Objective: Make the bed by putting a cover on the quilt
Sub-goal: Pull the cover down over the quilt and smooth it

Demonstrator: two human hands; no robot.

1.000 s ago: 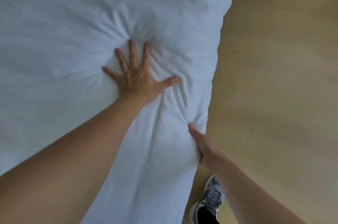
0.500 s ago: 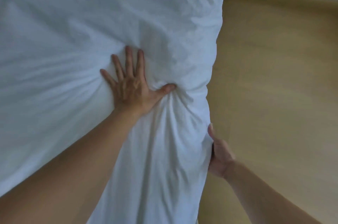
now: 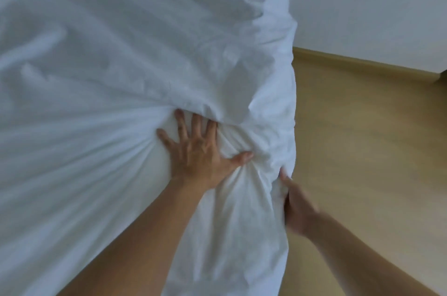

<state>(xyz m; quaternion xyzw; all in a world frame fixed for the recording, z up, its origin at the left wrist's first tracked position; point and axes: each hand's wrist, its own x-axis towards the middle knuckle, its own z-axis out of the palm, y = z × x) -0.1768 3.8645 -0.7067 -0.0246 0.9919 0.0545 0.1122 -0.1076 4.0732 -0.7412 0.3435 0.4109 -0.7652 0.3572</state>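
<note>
Where the two bare forearms come in from the bottom of the head view, the right hand point(image 3: 296, 206) is nearest, at the right-hand edge of the bed, closed on a bunched fold of the white fabric quilt cover point(image 3: 101, 78); the thumb lies along the hem, and the remaining fingers are hidden behind the cloth and blurred. Just beside it and a little further in, the left hand point(image 3: 198, 150) lies palm down on the cover, open, its four fingers spread and pointing away from the person, the thumb stretched towards the right and pressing into a knot of creases. Folds fan out from under that palm to the left and down, and a thick ridge of gathered cloth rises just beyond the fingertips. Whether the quilt itself is inside the cover cannot be told; only white fabric shows. Beyond the hands the cover spreads rumpled over most of the picture, its right edge hanging beside the light brown wooden floor point(image 3: 362, 150). Furthest off, a pale wall point(image 3: 375, 5) meets the floor along a wooden skirting board point(image 3: 362, 61).
</note>
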